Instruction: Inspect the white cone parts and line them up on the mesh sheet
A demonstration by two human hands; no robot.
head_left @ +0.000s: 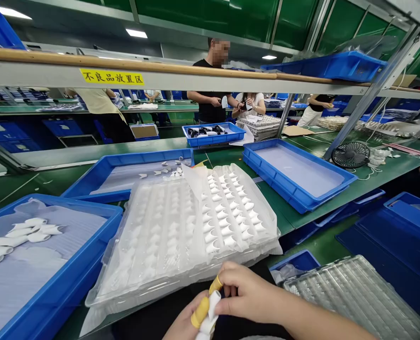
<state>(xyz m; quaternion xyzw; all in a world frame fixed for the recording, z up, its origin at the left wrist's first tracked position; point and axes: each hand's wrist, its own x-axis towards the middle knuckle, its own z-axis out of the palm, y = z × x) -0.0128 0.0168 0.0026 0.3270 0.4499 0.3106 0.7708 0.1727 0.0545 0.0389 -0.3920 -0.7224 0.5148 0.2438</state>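
My left hand [186, 321], low in the middle of the head view, grips a small white tubular part [214, 304] with a curved, open end. My right hand [243, 293] pinches the same part from the right, close to its upper end. Yellow finger cots [200, 312] cover fingertips on both hands. Just beyond them lies a clear plastic tray [98, 293] with rows of similar white parts [227, 230]. A thin translucent sheet [139, 264] covers its left half, while the right rows lie uncovered.
At left, a blue bin [89, 255] holds several white parts. Behind the tray stand another blue bin [124, 158] with small pieces and a shallow blue bin [305, 208]. A black fan [350, 155] and a shelf post [369, 97] are right. Clear ribbed trays [358, 297] lie lower right. Co-workers stand beyond.
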